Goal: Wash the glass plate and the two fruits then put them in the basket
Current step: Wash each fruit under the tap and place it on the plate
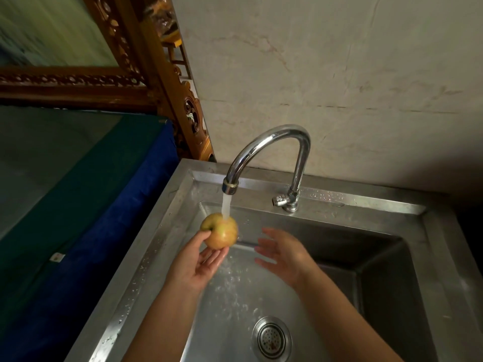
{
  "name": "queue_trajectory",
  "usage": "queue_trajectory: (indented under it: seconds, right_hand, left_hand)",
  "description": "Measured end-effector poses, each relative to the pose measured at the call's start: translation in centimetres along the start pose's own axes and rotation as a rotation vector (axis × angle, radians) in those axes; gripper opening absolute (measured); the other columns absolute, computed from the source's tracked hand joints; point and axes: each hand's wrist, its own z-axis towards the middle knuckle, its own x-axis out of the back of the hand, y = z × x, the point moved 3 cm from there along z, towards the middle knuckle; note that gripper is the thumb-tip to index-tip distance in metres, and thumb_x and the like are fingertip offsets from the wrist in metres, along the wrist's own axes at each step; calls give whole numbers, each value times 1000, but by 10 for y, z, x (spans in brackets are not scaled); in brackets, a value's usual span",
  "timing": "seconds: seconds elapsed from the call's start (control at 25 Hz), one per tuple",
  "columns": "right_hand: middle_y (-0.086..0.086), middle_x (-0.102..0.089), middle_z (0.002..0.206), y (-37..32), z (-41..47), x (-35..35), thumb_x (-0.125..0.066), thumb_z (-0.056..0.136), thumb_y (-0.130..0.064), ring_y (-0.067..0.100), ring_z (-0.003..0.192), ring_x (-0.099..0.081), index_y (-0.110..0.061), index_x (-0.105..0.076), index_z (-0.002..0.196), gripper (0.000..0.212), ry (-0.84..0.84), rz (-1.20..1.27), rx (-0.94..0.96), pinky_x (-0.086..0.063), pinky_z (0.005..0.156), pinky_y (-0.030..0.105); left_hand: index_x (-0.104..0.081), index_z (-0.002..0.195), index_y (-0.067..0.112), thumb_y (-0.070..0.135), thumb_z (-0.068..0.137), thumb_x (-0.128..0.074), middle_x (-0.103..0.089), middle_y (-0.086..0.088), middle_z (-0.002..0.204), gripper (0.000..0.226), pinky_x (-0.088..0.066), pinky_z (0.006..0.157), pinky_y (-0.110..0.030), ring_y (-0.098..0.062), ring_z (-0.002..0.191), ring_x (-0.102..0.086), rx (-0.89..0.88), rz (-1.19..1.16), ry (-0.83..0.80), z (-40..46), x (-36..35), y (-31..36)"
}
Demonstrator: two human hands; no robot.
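Both hands are out over the steel sink [180, 202], below the curved chrome tap [274, 142]. My left hand [198, 265] is palm up and pinching 1 apple [219, 230] between thumb and fingertips; the thumb tip presses at the dimple on the apple's left side, and the fingers cup it from underneath. That apple, yellow-green with a reddish blush, sits directly under the tap's spout, and the stream of water [225, 207] lands on its top. My right hand [283, 253] is empty, fingers spread and slightly curled, palm turned toward the apple, a little to the right of the stream and clear of the fruit.

Water splashes [230, 280] scatter down across the basin floor below the tap, toward the round drain strainer [271, 338], which lies nearer to me than the spout and a bit right of it. The tap's small handle [279, 200] sticks out leftward from its base at the back ledge of the sink, where droplets bead. Left of the tap, beyond the sink's edge, is a dark blue and green cloth [86, 205], and behind that a carved wooden frame [146, 82]. Behind the tap rises a pale, stained wall [339, 74].
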Motion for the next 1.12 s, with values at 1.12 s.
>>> queue_trajectory:
  seconds: [1.12]
  right_hand:
    - [14, -61, 126, -13, -16, -54, -64, 81, -16, 27, 114, -60, -16, -52, 128, 48, -635, -227, 392, -51, 95, 29]
  left_hand:
    - [-50, 124, 30, -3, 68, -75, -56, 2, 128, 69, -55, 77, -19, -7, 112, -60, -845, 718, -318, -13, 0, 8]
